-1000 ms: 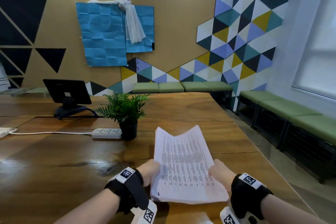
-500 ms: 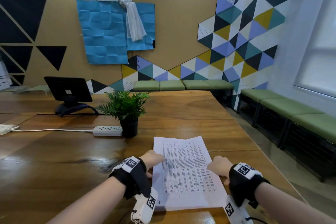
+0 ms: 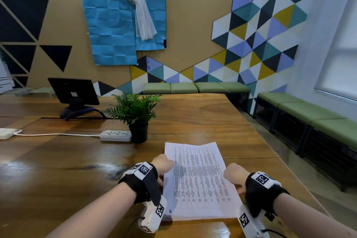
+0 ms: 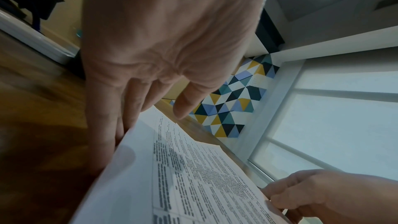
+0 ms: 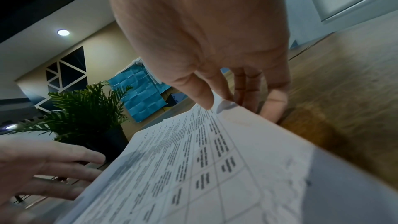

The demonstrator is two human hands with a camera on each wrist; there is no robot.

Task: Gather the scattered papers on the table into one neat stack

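Observation:
A stack of printed white papers [image 3: 199, 179] lies flat on the wooden table [image 3: 67, 164] just in front of me. My left hand [image 3: 164, 164] is at its left edge. In the left wrist view its straight fingers [image 4: 103, 125] run down behind that edge of the papers [image 4: 193, 185], while the thumb hangs above the sheet without touching it. My right hand [image 3: 233, 174] grips the right edge. Its fingers [image 5: 247, 88] reach behind the papers [image 5: 193, 168] and the thumb meets the top sheet. No other loose sheet shows.
A small potted fern [image 3: 135, 114] and a white power strip [image 3: 116, 135] with its cord stand just beyond the stack. A dark monitor [image 3: 73, 91] sits at the back left. The table's right edge [image 3: 274, 152] runs close to my right hand, with green benches [image 3: 309, 114] beyond.
The stack was tilted up off the table a second ago; it has come down and now lies flat. Both hands stayed at its sides and moved slightly away from me.

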